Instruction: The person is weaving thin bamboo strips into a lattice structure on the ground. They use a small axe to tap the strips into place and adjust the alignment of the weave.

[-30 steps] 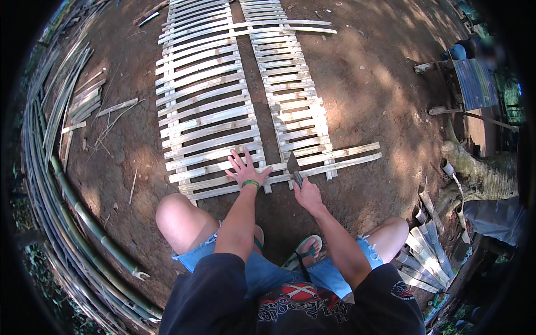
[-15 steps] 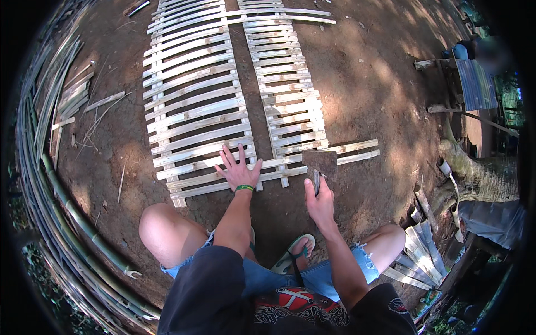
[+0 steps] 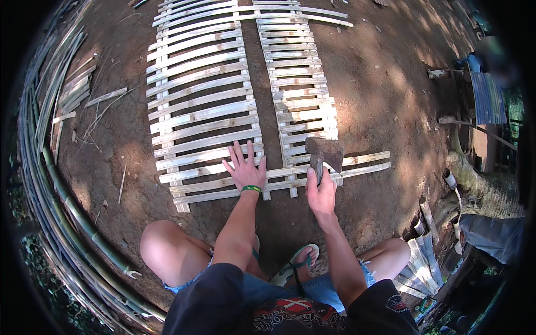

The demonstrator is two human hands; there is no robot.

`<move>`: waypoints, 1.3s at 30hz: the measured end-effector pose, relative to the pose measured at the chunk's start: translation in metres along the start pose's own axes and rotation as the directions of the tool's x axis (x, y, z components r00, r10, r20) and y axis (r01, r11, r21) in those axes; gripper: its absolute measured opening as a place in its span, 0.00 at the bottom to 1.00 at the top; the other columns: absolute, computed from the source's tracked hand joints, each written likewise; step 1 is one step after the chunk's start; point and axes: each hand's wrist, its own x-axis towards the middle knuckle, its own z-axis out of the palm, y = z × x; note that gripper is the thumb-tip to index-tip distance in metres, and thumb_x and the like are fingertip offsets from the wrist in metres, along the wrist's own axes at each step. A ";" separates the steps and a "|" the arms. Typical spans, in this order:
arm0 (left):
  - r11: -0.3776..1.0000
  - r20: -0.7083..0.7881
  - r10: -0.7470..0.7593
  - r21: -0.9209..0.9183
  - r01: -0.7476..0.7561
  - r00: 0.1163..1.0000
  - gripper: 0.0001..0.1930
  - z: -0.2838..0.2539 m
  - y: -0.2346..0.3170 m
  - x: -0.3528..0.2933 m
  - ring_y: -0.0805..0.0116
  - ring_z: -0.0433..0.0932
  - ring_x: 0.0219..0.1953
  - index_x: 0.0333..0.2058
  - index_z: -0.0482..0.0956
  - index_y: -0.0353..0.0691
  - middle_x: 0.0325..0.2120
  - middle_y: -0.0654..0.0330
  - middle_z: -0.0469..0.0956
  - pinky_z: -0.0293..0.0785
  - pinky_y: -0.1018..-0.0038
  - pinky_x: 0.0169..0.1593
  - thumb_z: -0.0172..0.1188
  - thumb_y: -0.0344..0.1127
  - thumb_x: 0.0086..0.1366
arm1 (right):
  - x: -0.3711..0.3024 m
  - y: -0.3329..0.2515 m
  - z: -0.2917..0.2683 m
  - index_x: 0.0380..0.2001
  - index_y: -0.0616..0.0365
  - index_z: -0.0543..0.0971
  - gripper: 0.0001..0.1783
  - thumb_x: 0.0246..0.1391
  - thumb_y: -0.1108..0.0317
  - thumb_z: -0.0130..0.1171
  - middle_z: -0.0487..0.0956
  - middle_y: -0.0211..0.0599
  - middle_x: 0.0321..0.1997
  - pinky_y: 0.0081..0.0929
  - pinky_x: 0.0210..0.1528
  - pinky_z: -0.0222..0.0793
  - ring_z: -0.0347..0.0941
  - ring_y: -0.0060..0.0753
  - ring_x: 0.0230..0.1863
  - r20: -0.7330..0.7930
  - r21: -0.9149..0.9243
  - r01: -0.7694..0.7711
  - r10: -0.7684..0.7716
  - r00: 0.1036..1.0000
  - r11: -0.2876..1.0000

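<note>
The right hand point(image 3: 322, 194) is clenched around the handle of a hatchet point(image 3: 324, 153), its dark wedge-shaped head raised just above the near slats of a bamboo lattice panel point(image 3: 201, 106) that lies flat on bare brown earth. The left hand point(image 3: 244, 169) is released — palm down, fingers spread, pressing the panel's lowest slats just left of the blade. The hatchet looks head-heavy and rigid, best gripped on its handle close under the head, as here. The pale slats look light, stiff and apt to split — safest pinned flat, well apart from the edge.
</note>
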 end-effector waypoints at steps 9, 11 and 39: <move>1.000 0.010 0.012 0.001 -0.012 1.000 0.39 0.001 0.001 0.001 0.49 0.39 0.80 0.76 0.55 0.60 0.79 0.53 0.43 0.33 0.35 0.74 0.49 0.64 0.71 | -0.002 0.020 0.007 0.50 0.69 0.78 0.29 0.67 0.48 0.55 0.82 0.70 0.38 0.57 0.53 0.74 0.79 0.75 0.46 0.160 -0.296 -0.136 0.189 0.969 0.945; 1.000 0.006 0.006 0.013 -0.006 1.000 0.38 0.001 -0.002 0.001 0.49 0.39 0.80 0.76 0.55 0.60 0.79 0.53 0.43 0.34 0.35 0.74 0.49 0.64 0.71 | -0.002 -0.012 -0.003 0.51 0.69 0.78 0.30 0.67 0.48 0.55 0.82 0.70 0.38 0.56 0.52 0.75 0.80 0.73 0.47 0.095 -0.241 -0.031 0.055 0.994 0.970; 1.000 0.014 -0.004 -0.002 0.004 1.000 0.38 -0.002 -0.002 0.001 0.49 0.39 0.80 0.76 0.55 0.61 0.78 0.53 0.45 0.33 0.36 0.74 0.47 0.64 0.71 | 0.006 -0.005 0.013 0.45 0.65 0.80 0.29 0.66 0.44 0.55 0.84 0.60 0.37 0.57 0.50 0.76 0.81 0.70 0.42 0.019 -0.221 0.191 -0.192 0.981 0.956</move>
